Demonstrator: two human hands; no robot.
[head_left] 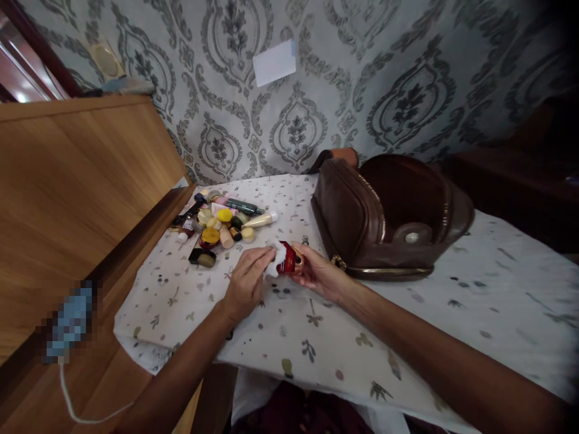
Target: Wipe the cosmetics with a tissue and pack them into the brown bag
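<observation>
From my remote seat I see a pale cloth (pixel 312 355) printed with small leaves and plants, lying a little creased over the table, and behind it a wall (pixel 353 120) in grey-and-white damask pattern. Smooth, wood-grained panelling (pixel 85 157) closes off the left side. My 2 hands meet near the middle of the cloth, just above it. In my left hand (pixel 246 274) the fingers are drawn together on a crumpled, soft white tissue (pixel 272 264), which presses against the side of a glossy, dark red container (pixel 287 259) with small pale lettering. My right hand (pixel 316 270) has its grip clamped on the container's other end, thumb and fingers wrapped round it. To the left, well apart from the bag, cosmetics lie in a loose heap: a yellow lid (pixel 224 214), a long dark green tube (pixel 244 207), a cream tube (pixel 261 220) with a pale cap, a round gold-lidded jar (pixel 209 237) and, nearest me, a flat black case (pixel 199 257). What the closed pots hold I cannot tell. On the right stands a brown leather bag (pixel 341 220), rounded and slightly slumped, its gold-toothed zip parted at the top; the inside is too dark to make out.
</observation>
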